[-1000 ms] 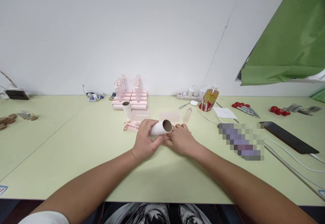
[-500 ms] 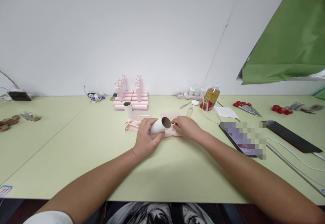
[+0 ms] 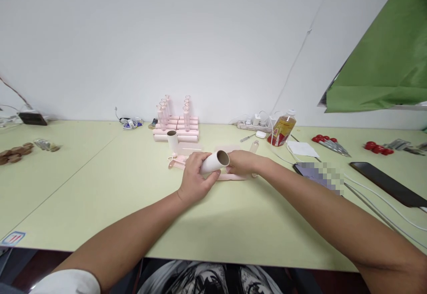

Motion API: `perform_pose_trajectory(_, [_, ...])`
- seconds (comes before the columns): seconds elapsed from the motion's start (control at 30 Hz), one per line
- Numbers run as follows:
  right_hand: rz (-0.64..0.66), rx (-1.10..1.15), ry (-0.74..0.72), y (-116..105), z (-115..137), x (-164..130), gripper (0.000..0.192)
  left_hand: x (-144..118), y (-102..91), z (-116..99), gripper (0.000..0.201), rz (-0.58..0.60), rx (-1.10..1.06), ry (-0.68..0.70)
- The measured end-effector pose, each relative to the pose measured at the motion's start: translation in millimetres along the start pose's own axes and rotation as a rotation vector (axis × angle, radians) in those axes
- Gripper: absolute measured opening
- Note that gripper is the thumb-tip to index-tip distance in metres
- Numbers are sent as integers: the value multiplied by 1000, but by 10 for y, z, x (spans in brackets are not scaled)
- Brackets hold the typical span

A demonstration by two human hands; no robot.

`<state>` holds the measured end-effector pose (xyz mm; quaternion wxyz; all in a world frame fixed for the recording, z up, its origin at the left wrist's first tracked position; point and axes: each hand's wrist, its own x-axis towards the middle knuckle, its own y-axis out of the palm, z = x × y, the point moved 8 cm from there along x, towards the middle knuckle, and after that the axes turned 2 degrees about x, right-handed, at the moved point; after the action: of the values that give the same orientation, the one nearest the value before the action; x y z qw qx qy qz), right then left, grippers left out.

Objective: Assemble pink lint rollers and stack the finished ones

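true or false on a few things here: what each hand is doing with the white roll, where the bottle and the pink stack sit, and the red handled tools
1. The left hand holds a white roll with its hollow end facing the camera. True.
2. The right hand is lifted high above the table. False: it is low, over a pink flat piece lying on the table.
3. A bottle of amber liquid stands to the right of the hands. True.
4. The stack of pink rolls sits at the near table edge. False: it is at the back, by the wall.
5. The red-handled tools lie left of the hands. False: they lie to the right.
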<state>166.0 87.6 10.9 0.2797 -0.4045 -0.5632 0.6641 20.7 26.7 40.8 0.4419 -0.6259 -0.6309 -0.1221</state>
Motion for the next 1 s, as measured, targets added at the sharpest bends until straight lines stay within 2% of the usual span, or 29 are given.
perform_pose_trajectory(0.5, [-40,119,-60,18,32,32,26,1,17,29,36,15,-1,-16])
perform_pose_trajectory(0.83, [-65,168,-75,57,1,48,20,-6,47,56,36,48,-5,-40])
perform_pose_trajectory(0.93, [-129,170,-63,-4,-22,49,13,-7,55,68,36,58,3,-55])
perform_pose_trajectory(1.0, [-236,207,-50,-106,-51,9,6,-7,58,71,37,63,7,-62])
